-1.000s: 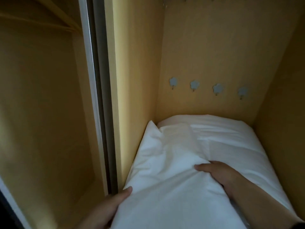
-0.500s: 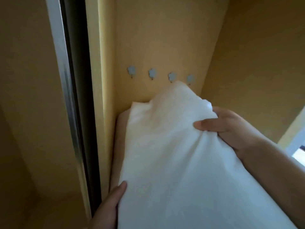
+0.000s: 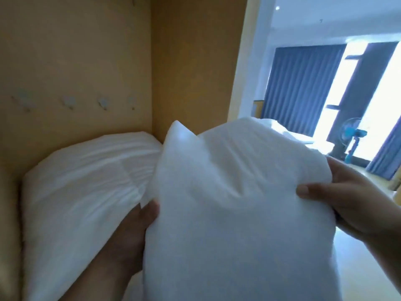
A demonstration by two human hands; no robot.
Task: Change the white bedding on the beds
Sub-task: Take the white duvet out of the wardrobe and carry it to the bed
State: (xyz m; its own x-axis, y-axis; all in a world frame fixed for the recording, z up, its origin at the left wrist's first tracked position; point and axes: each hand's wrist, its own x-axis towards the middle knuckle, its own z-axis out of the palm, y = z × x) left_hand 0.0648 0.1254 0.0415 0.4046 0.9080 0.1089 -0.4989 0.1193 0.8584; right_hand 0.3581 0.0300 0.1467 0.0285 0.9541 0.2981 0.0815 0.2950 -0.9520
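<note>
A white pillow (image 3: 227,203) fills the middle of the head view, lifted upright in front of me. My left hand (image 3: 138,231) holds its left edge from below, with the fingers hidden behind the fabric. My right hand (image 3: 338,198) grips its right edge, thumb pressed into the front. Behind and to the left, a second white pillow (image 3: 82,183) lies flat inside a wooden cupboard compartment.
Yellow wooden panels (image 3: 86,61) wall the compartment at back and right, with small hooks (image 3: 69,103) in a row. To the right the room opens: a bed with white bedding (image 3: 288,133), blue curtains (image 3: 301,83), a blue standing fan (image 3: 352,137), bright windows.
Both hands have lifted the top pillow out of the compartment and swung it right. My view has turned right, so the room beyond the cupboard now shows.
</note>
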